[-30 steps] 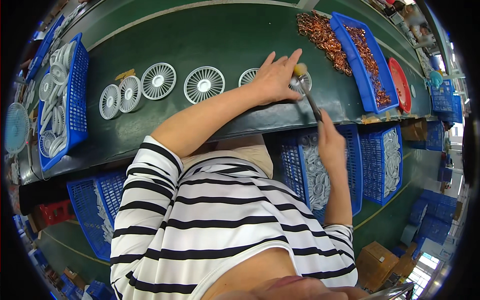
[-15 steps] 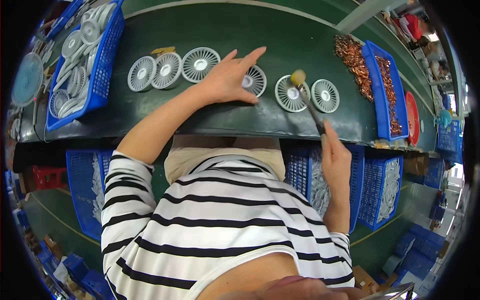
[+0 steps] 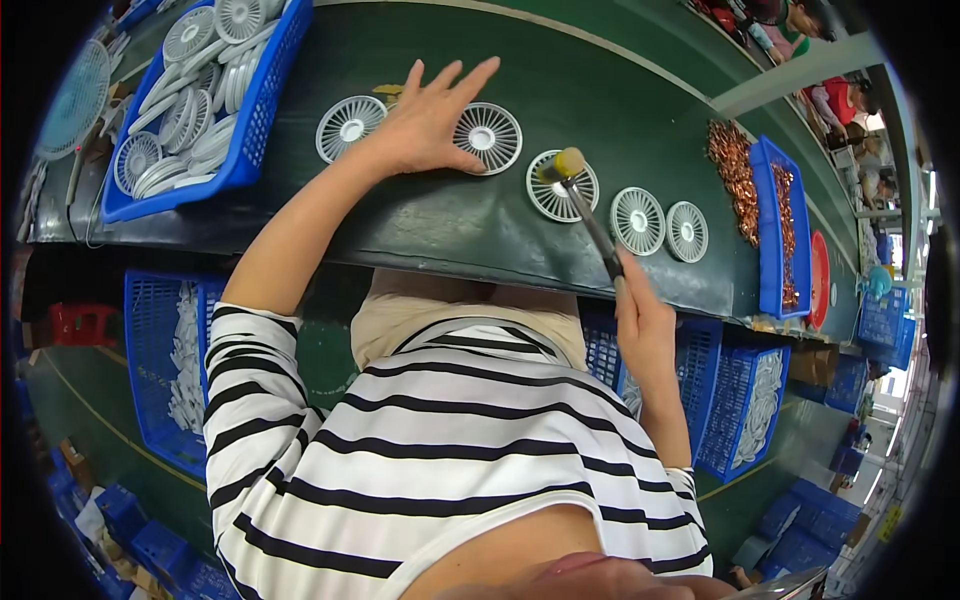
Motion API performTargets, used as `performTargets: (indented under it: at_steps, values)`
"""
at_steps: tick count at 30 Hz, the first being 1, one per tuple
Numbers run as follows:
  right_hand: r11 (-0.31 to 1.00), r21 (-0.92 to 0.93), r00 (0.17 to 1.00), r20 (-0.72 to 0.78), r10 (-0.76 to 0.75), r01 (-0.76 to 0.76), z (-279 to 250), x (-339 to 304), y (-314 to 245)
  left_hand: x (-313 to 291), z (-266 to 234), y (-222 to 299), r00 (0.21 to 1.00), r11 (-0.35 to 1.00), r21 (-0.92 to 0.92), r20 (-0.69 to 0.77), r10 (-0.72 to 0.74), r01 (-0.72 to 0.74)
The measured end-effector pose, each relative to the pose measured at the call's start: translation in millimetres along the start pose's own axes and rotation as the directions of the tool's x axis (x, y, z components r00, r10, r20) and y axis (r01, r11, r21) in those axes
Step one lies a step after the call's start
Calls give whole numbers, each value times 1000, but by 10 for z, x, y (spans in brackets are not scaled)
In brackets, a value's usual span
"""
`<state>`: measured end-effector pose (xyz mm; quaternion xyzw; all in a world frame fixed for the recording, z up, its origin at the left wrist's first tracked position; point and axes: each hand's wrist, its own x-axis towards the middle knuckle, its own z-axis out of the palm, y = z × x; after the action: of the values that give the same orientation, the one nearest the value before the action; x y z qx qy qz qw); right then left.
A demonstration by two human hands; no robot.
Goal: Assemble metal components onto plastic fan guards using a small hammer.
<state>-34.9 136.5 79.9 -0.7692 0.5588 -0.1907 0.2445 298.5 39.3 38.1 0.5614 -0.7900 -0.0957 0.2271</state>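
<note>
My left hand (image 3: pixel 420 125) has its fingers spread. Its thumb touches or hovers near the rim of a white spoked disc (image 3: pixel 487 150), and the hand partly covers what lies under it. To its left is another spoked disc (image 3: pixel 350 132). My right hand (image 3: pixel 642 325) grips the dark handle of a mallet (image 3: pixel 597 232) with a yellow head. The mallet head is over a third spoked disc (image 3: pixel 552 207); whether they touch, I cannot tell. Two more discs, one larger (image 3: pixel 637 221) and one smaller (image 3: pixel 687 232), lie to the right.
A blue basket (image 3: pixel 262 125) heaped with white discs stands at the left of the green table (image 3: pixel 600 110). On the right are a pile of copper-coloured parts (image 3: pixel 733 175), a blue tray (image 3: pixel 768 225) of them and a red round tray (image 3: pixel 819 280). Blue crates (image 3: pixel 140 380) stand below.
The mallet has moved one disc to the left along the row. My left hand has left that disc and shifted left to its neighbour. The whole view has swung leftward.
</note>
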Motion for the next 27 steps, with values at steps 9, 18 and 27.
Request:
performTargets:
  at_steps: [9, 18, 27]
  values:
    - [999, -13, 999, 3, 53, -53, 141, -41, -68, -83, 67, 124, 997, 990, -128, 41, 70, -64]
    - [990, -140, 997, 67, 43, -33, 325, 261, -225, -99, 143, 162, 997, 970, -243, 80, -13, 32]
    - [987, -152, 998, 36, -48, 53, 442, 318, -192, -296, -154, -44, 987, 992, 46, -105, 122, -118]
